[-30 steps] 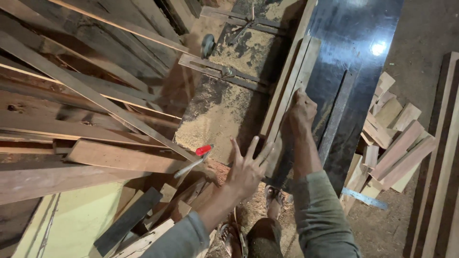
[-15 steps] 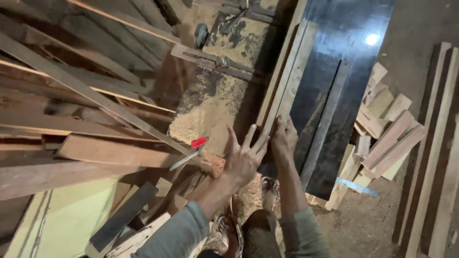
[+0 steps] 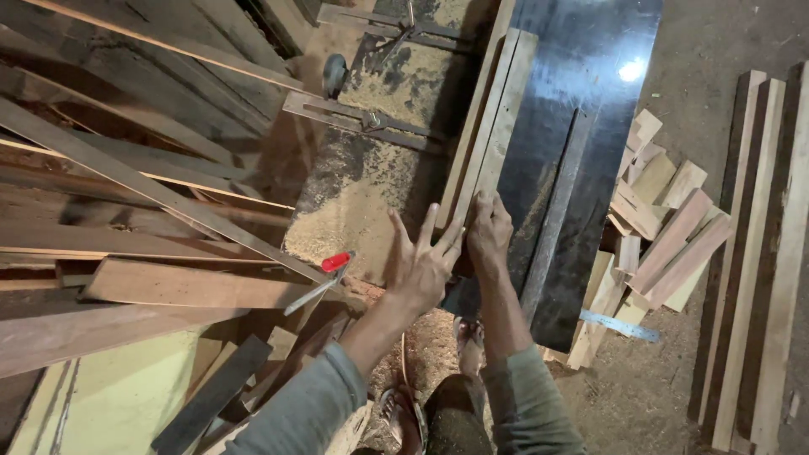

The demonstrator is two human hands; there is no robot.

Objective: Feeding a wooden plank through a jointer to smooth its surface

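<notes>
Wood strips (image 3: 493, 126) – near end under right hand (image 3: 489, 229), left hand (image 3: 425, 265) alongside.

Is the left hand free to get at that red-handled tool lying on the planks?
Probably yes: the left hand, fingers spread, holds nothing, and the red-handled tool lies uncovered just beside it.

Colours only, quick: machine table (image 3: 590, 109) glossy black w/ white light glare spot. Sawdust patch (image 3: 371, 194) pale yellow-tan over dark brown top. Wood strips (image 3: 493, 118) under hands light tan, faint straight grain. Tool handle (image 3: 335, 262) bright red, shaft silver-grey. Plank pile (image 3: 152, 219) mid to reddish brown, some edges lighter. Offcut blocks (image 3: 661, 219) pale tan to pinkish brown. Sleeves (image 3: 527, 404) grey-green, plain, no pattern. Board (image 3: 118, 396) bottom left pale yellow-green. Floor (image 3: 716, 42) dull grey-brown. Ruler (image 3: 624, 326) pale blue-grey. Long boards (image 3: 758, 253) far right alternate dark brown / light tan.
</notes>
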